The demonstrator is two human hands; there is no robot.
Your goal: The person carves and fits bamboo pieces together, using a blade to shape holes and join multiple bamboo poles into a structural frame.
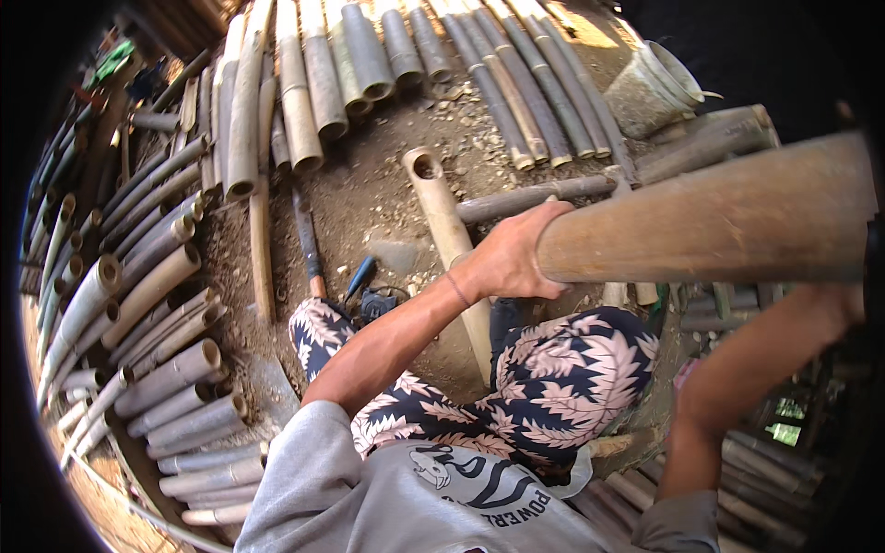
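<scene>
A thick brown bamboo tube point(710, 217) is held up in front of me to the right. My left hand point(516, 253) is closed round its near left end, thumb below. My right forearm point(751, 355) reaches up to the tube's far right end, where the picture's dark rim and the tube hide my right hand's fingers. Below my left hand, a pale bamboo piece point(438, 198) with a hole at its top lies on the ground between my legs. Against it rests a darker bamboo pole point(539, 195).
Rows of cut bamboo tubes point(304, 111) lie ahead, with more stacked at left point(175, 378). A dirty white bucket point(653, 88) stands at the far right. Near my left knee lie a blue-handled tool point(361, 275) and a long tool with a wooden handle point(309, 244).
</scene>
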